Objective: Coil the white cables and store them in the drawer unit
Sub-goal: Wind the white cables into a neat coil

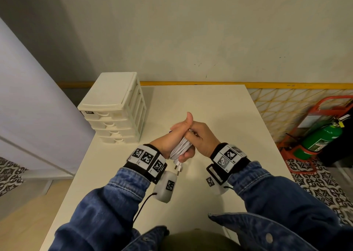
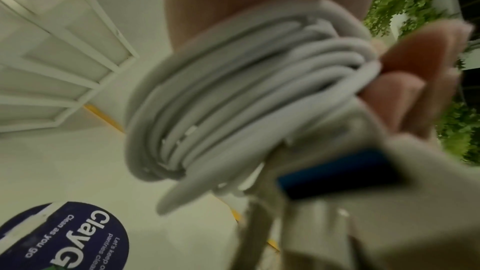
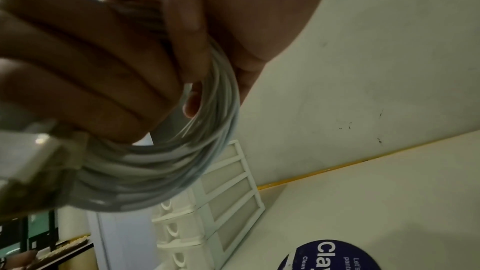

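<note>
A coil of white cable hangs above the middle of the white table, gripped by both hands. My left hand wraps it from the left with the thumb up. My right hand grips its upper part from the right. Two plug ends dangle below the coil. In the left wrist view the coil fills the centre, blurred, beside my fingers and a blue-tongued connector. In the right wrist view, fingers curl round the coil. The white drawer unit stands at the table's back left, all drawers closed.
A round dark blue sticker lies on the tabletop near the hands. A wall runs behind the table. Right of the table, on the floor, stands a green fire extinguisher on a red trolley. A pale panel stands at the left.
</note>
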Demonstrator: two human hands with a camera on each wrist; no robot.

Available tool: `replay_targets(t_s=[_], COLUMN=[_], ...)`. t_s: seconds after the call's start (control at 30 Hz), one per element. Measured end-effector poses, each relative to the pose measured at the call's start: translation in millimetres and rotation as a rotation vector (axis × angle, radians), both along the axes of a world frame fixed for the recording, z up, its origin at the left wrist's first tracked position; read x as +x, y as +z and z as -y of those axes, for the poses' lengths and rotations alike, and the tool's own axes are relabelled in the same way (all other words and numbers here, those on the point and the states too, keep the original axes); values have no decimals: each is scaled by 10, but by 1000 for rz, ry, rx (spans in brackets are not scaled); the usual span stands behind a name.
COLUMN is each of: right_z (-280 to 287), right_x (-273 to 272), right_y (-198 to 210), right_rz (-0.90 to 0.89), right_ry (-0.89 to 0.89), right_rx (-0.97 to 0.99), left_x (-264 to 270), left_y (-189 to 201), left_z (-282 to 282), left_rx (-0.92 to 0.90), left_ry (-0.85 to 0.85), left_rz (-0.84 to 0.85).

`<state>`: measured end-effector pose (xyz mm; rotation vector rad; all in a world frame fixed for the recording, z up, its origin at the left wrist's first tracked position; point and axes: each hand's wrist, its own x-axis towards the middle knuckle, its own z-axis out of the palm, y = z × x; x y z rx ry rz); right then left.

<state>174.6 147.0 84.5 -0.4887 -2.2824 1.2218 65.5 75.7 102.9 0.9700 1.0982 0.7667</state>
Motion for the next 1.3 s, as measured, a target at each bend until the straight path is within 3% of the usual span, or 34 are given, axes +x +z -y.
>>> replay_targets(t_s=[0.2,0.47,0.67,0.83,1.0,1.17,1.3], right_z=[42,96,107,38,-9,-28,-43], right_x=[43,77,118,211,285,376,499], right_y=[34,34,81,82,27,-21,-5], right_rz=[19,-154,-124,-77,-34,33,97], right_ry=[-113,-314,-442,-558,-668,-708,-619], right_rx=[46,145,172,77,-7,-160,-205], left_x=[37,80,65,30,90,267,385], left_y=[82,171,220,172,85,26,6], left_z=[41,68,109,194,235,242,251], left_rx=[-81,-13,140,245,326,311,326], left_ry=[56,140,345,228,275,449,499], left_rz=[-48,-144,-488,-559,-665,-561,-489])
